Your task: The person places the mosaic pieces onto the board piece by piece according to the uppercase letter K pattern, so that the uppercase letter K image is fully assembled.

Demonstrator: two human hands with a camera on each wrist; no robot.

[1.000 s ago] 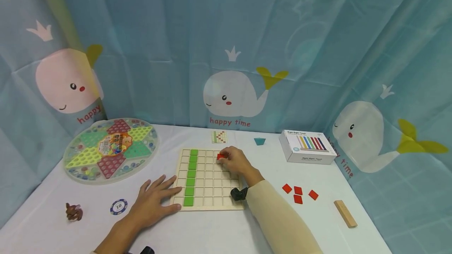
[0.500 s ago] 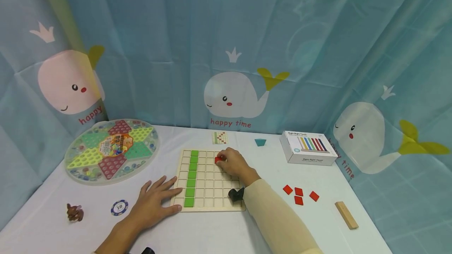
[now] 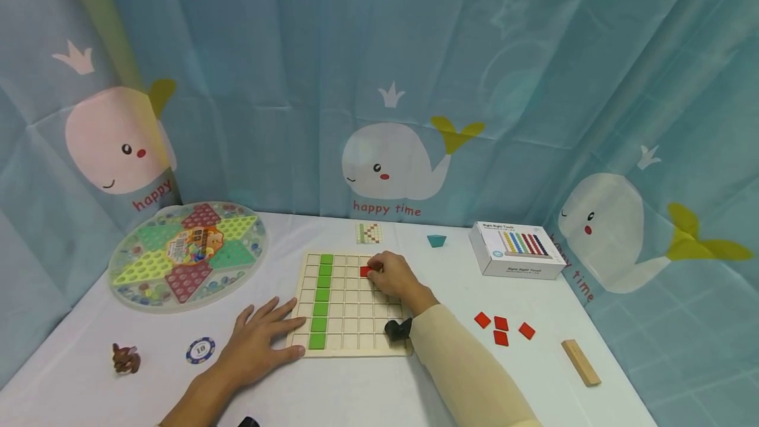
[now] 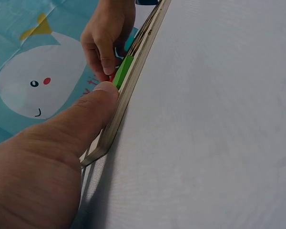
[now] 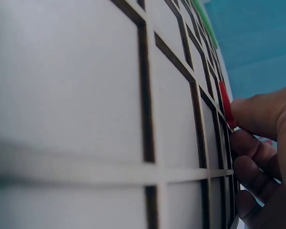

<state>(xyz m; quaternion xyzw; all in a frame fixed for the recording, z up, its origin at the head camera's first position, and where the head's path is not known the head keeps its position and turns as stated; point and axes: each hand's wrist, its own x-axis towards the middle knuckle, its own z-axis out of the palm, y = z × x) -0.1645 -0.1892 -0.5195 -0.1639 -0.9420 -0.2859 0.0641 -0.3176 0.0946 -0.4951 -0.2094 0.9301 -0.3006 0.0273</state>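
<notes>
Board (image 3: 352, 310): cream, gridded
Held tile (image 3: 364, 271): red
Column tiles (image 3: 322, 294): green
Loose tiles (image 3: 501, 339): red
Curtain (image 3: 255, 150): blue, whale print
Bench (image 3: 356, 394): white

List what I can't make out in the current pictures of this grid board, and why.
- Some cells at the grid board's right side: head view, covered by the right hand and black wrist device.
- The red tile's right part: head view, behind that hand's fingers.
- The left hand's other fingers: left wrist view, only its thumb shows.
- Box's smaller print: head view, too small.
</notes>
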